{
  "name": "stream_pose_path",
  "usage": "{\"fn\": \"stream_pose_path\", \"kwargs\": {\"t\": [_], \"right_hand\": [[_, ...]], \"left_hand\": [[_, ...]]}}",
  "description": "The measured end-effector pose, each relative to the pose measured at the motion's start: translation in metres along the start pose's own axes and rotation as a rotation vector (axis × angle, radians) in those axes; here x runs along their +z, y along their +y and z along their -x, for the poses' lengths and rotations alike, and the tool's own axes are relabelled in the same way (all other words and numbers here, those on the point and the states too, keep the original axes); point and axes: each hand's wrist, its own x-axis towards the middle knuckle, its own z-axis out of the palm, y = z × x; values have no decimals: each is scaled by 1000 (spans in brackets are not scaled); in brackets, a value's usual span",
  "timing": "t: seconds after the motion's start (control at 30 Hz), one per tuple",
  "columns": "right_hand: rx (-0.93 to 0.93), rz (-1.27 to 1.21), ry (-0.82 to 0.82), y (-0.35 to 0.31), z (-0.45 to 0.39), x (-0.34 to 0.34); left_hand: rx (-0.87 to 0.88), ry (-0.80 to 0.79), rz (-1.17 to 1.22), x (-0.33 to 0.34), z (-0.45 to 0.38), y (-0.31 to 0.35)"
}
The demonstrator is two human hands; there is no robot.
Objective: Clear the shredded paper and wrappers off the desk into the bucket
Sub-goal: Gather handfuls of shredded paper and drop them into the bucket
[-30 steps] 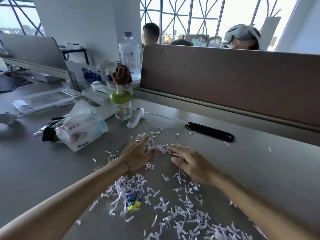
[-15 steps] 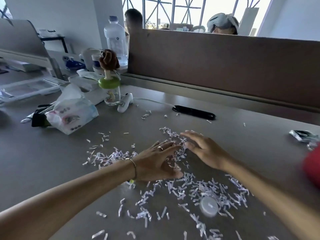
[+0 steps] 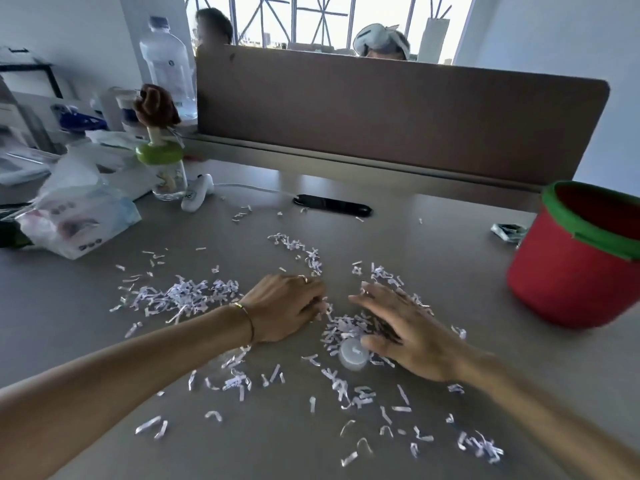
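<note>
Little of the job looks done: shredded paper (image 3: 187,296) is strewn over most of the grey tabletop (image 3: 433,258), thickest in a drift at 9 o'clock from the hands and in a small heap between them, with loose strips trailing toward 6 and 5 o'clock. A crumpled wrapper (image 3: 509,232) lies at 2 o'clock, just beside the red bucket (image 3: 568,271), which stands upright at 3 o'clock with its green-rimmed mouth open upward; whether anything is inside cannot be seen. The left hand (image 3: 287,308) rests palm-down, its fingers curled into the heap, seemingly raking or pinching strips. The right hand (image 3: 398,327) lies flat with fingers spread over the paper, thumb touching a small white cap (image 3: 353,355). The strips have no common direction; their long axes run every way.
</note>
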Motion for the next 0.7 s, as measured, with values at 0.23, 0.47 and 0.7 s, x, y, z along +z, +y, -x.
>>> {"fn": "stream_pose_path", "kwargs": {"t": [0.23, 0.47, 0.7], "right_hand": [[-50, 194, 6, 3, -15, 2], [53, 236, 25, 32, -28, -5], [-76, 253, 266, 20, -57, -5]], "left_hand": [[-103, -35, 66, 4, -15, -1], [-154, -14, 86, 0, -23, -9], [-226, 26, 78, 1, -35, -11]]}}
